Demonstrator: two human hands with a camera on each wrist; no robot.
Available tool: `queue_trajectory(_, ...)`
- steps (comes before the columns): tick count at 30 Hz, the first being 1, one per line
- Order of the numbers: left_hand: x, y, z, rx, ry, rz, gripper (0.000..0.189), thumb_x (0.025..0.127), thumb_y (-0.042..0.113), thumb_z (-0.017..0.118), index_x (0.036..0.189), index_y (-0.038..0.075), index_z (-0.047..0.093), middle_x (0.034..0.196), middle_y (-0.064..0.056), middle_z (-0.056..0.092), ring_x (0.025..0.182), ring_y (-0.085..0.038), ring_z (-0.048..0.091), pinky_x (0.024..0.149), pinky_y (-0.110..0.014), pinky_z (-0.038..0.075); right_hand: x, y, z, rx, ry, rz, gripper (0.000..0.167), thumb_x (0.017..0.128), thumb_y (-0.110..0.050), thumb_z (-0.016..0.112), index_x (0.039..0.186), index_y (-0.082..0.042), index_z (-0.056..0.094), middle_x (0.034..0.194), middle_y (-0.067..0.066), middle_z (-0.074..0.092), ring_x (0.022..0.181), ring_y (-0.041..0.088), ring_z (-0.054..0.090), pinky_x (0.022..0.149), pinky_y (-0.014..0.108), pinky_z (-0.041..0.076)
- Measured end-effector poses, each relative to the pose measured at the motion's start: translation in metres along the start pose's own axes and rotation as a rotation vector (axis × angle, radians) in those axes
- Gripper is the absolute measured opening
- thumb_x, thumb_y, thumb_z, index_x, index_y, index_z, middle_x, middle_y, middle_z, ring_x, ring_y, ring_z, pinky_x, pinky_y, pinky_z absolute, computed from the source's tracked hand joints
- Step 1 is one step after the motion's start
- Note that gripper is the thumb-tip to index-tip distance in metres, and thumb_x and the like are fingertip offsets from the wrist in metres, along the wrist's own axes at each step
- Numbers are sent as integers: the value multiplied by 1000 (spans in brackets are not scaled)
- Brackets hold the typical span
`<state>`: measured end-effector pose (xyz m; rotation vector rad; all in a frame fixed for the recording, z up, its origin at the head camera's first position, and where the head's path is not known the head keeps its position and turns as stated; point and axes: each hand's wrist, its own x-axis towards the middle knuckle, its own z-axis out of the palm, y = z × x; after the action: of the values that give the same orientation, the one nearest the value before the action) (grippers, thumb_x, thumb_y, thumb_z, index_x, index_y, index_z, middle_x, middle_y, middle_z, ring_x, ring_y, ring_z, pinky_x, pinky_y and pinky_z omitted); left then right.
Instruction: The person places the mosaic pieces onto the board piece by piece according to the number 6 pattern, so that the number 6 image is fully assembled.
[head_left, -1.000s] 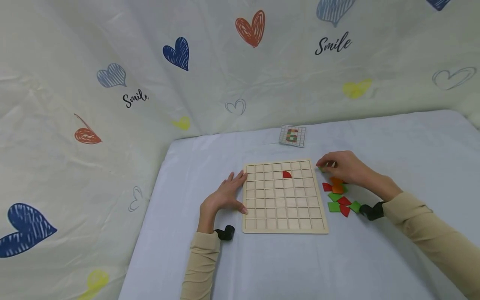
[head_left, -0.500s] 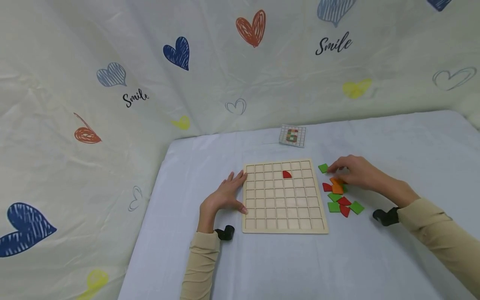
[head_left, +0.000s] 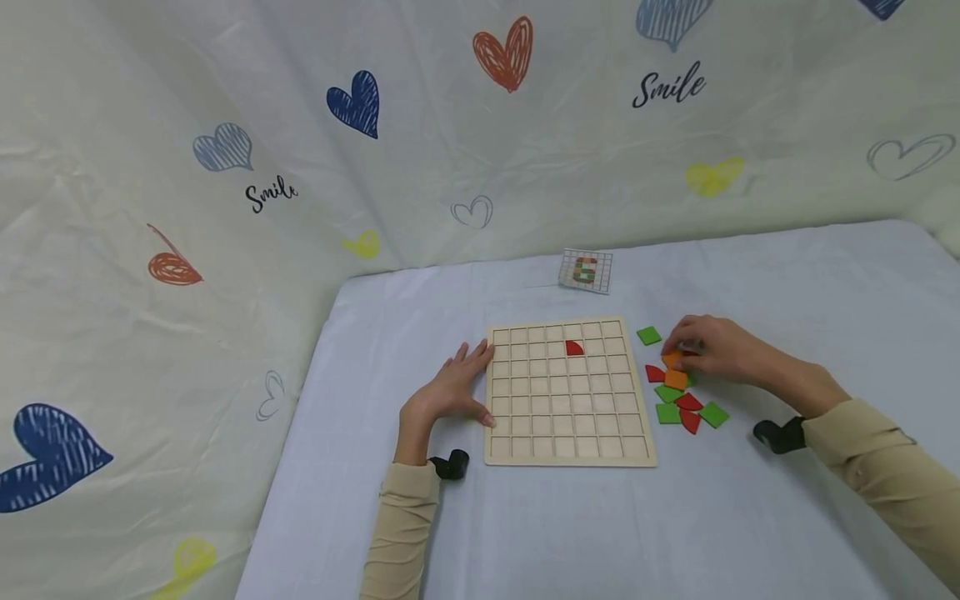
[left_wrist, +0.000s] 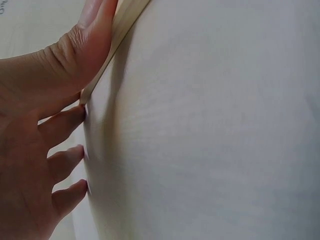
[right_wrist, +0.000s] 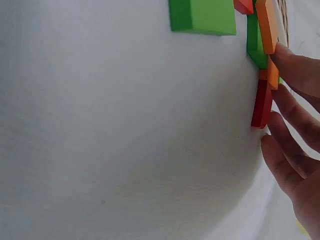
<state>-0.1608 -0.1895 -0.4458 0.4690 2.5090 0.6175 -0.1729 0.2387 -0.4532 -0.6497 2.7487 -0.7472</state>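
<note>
A pale wooden grid board [head_left: 559, 462] lies on the table, with one red quarter-round tile [head_left: 574, 348] in an upper cell. Along the board's left edge rests my left hand [head_left: 450, 392], fingers spread; the left wrist view has the thumb [left_wrist: 95, 40] against the board's side. My right hand [head_left: 720, 343] is at the tile pile right of the board, pinching an orange tile [head_left: 672, 361] between thumb and finger. That orange tile [right_wrist: 273, 75] sits over a red tile [right_wrist: 262, 102] in the right wrist view. A second orange tile [head_left: 676, 380] lies just below it.
Several green and red tiles, including a green one [head_left: 714, 415] and a red one [head_left: 689, 422], lie loosely right of the board. Apart from them is another green tile [head_left: 648, 336]. A small pattern card [head_left: 585, 272] lies behind the board on the white cloth [head_left: 570, 533].
My right hand has left the upper green tile, which now lies by itself, and moved down and right to the orange tile. The left hand has stayed at the board's edge.
</note>
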Motion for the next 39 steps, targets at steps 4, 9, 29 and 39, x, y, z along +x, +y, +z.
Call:
queue_trajectory(4,0,0,0,-5,2,2,123,70,25,96,166,14,20,174,-3,9,161,-29,-3,131,-49,5,-2,-2,-1,22,5,17,15,85,-6,82,98,-5,75,97,3,70,87,22,61,80,43,58)
queue_trajectory(9,0,0,0,-4,0,1,123,70,25,96,166,15,20,174,-2,9,161,-29,-3,131,-49,4,-4,-4,1,63,15,25,20,86,-7,81,104,-3,75,98,4,74,85,19,61,76,32,58)
queue_trajectory(29,0,-1,0,-19,5,3,123,70,25,96,166,14,20,174,-2,9,161,-29,-4,131,-48,4,3,-17,1,146,92,52,19,90,-13,79,109,-10,78,109,7,76,99,25,70,84,29,61)
queue_trajectory(39,-1,0,-1,-9,1,1,123,71,25,96,166,14,19,174,-2,9,161,-29,-3,131,-48,4,17,-37,9,223,73,46,36,90,-12,80,124,-3,74,117,15,74,107,33,70,91,45,61)
